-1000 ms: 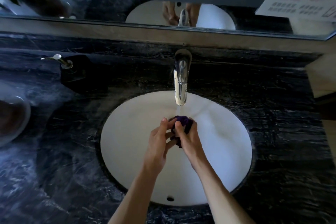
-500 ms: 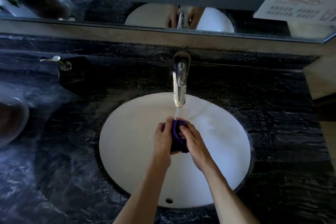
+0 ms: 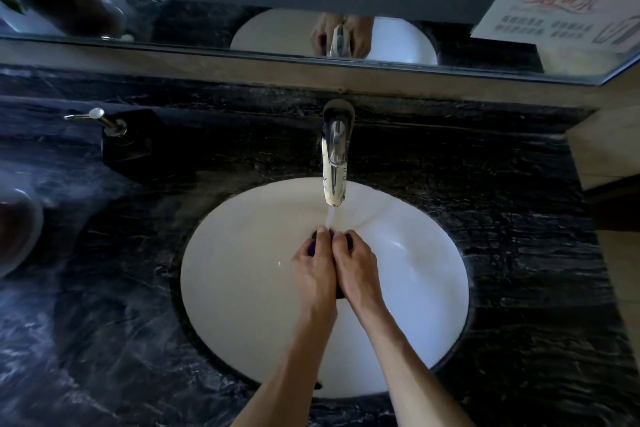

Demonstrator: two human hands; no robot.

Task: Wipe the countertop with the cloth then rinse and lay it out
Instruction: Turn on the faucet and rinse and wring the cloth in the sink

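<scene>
over the white sink (image 3: pixel 242 288), the left hand (image 3: pixel 313 274) and right hand (image 3: pixel 356 274) press side by side, fingers curled round a bunched purple cloth (image 3: pixel 349 240) that is mostly hidden between them. water from the chrome faucet (image 3: pixel 334 163) falls onto the cloth at the fingertips, above the black marble countertop (image 3: pixel 104 340).

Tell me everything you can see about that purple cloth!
The purple cloth is scrunched into a small wad, mostly hidden between both hands. The left hand and right hand squeeze it over the white round sink, right beneath the running stream from the shiny chrome tap. Only small purple bits peek out.
</scene>
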